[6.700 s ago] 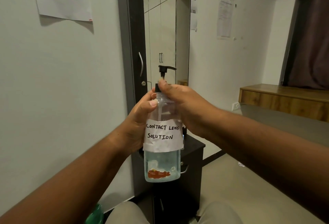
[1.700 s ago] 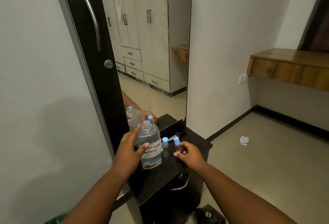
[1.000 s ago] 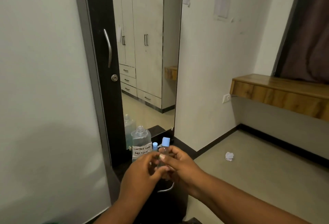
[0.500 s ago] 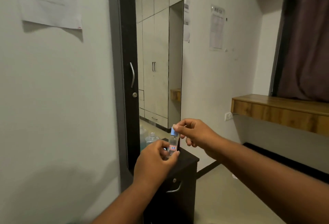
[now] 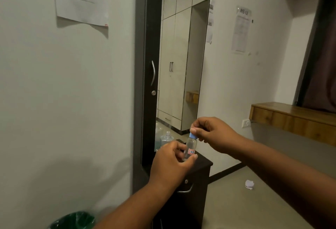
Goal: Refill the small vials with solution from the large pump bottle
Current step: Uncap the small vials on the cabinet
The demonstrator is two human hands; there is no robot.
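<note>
The left hand (image 5: 172, 157) holds a small vial (image 5: 190, 147) by its lower body, thumb and fingers curled round it at the red-edged label. The vial stands upright in the air, its long axis vertical, just above the front edge of the dark surface (image 5: 203, 161) of the cabinet. The right hand (image 5: 211, 134) comes in from the right and above, its thumb and fingertips pinching the blue cap (image 5: 192, 135) at the vial's top. So the cap lies directly above the left hand's grip and just left of the right hand, which is the nearer one to it. The step in hand looks like unscrewing the cap: a twist about that vertical axis, while the left hand keeps the body from turning. The large bottle (image 5: 167, 138), its neck open with no pump on it, stands on the surface behind the left hand, against the mirror (image 5: 181, 56), partly hidden by the knuckles.
</note>
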